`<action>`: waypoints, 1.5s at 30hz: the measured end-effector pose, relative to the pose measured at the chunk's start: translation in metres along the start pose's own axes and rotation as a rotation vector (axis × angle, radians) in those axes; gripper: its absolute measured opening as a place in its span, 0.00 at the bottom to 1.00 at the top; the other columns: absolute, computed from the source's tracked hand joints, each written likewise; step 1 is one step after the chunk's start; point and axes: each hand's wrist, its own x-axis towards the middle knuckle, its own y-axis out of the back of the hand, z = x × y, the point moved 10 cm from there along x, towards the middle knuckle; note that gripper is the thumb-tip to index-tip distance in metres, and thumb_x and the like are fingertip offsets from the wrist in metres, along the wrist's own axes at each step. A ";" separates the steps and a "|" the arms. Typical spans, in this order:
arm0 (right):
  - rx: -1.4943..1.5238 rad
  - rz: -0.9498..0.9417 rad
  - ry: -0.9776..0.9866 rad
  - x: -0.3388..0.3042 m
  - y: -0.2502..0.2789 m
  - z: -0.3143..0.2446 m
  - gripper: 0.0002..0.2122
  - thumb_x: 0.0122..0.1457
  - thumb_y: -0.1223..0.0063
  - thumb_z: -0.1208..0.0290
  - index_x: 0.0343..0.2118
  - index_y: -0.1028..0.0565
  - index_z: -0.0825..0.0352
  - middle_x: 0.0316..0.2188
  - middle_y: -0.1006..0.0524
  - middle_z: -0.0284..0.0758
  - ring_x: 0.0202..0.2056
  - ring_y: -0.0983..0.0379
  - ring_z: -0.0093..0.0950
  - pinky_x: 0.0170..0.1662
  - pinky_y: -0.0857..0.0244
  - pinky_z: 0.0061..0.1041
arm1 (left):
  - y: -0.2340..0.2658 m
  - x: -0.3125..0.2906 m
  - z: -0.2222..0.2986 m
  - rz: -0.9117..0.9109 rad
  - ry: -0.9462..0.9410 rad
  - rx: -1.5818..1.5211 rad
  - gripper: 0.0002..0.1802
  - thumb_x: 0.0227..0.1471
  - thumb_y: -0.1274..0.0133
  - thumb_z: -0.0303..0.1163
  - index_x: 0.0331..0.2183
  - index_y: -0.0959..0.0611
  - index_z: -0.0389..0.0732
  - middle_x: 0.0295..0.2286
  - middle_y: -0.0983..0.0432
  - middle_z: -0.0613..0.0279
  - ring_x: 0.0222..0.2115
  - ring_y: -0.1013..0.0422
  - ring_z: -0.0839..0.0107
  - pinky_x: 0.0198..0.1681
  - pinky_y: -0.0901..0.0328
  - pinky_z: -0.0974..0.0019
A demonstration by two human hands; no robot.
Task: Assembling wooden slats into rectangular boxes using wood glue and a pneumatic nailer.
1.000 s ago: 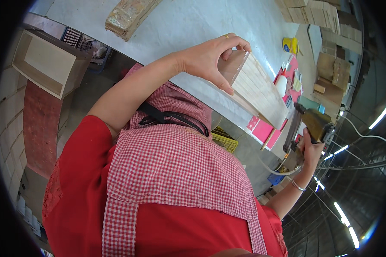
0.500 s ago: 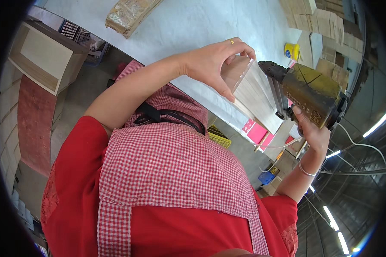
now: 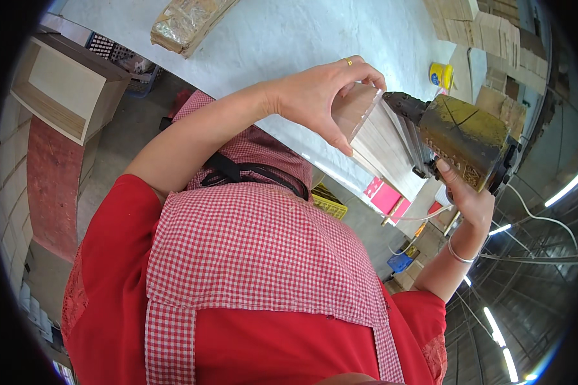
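My left hand (image 3: 316, 96), a ring on one finger, spans the end of a pale wooden box (image 3: 380, 146) on the worktable. Its thumb presses one side and its fingers curl over the opposite side. In my right hand (image 3: 470, 204) is a worn, yellow-and-black pneumatic nail gun (image 3: 465, 131), held sideways with the thumb on its near side. The gun's nose reaches over the far edge of the box, close to my left fingertips. Whether the nose touches the wood, I cannot tell.
A tape-wrapped brown bundle (image 3: 189, 25) lies on the pale tabletop (image 3: 289, 32). Beyond the box stand a yellow tub (image 3: 440, 76) and stacked wooden boards (image 3: 475, 32). A pale hose (image 3: 424, 216) runs below the gun. An open wooden box (image 3: 67, 86) stands at far left.
The nail gun's nose has shifted slightly left along the box edge. My left hand keeps its grip, and the box has barely moved.
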 end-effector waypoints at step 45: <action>-0.115 -0.043 0.180 -0.053 -0.018 -0.008 0.20 0.50 0.28 0.73 0.46 0.23 0.72 0.41 0.19 0.36 0.41 0.24 0.27 0.46 0.29 0.28 | -0.017 -0.027 0.003 0.397 -0.098 0.768 0.39 0.48 0.46 0.22 0.61 0.38 0.35 0.54 0.32 0.49 0.56 0.36 0.54 0.59 0.43 0.53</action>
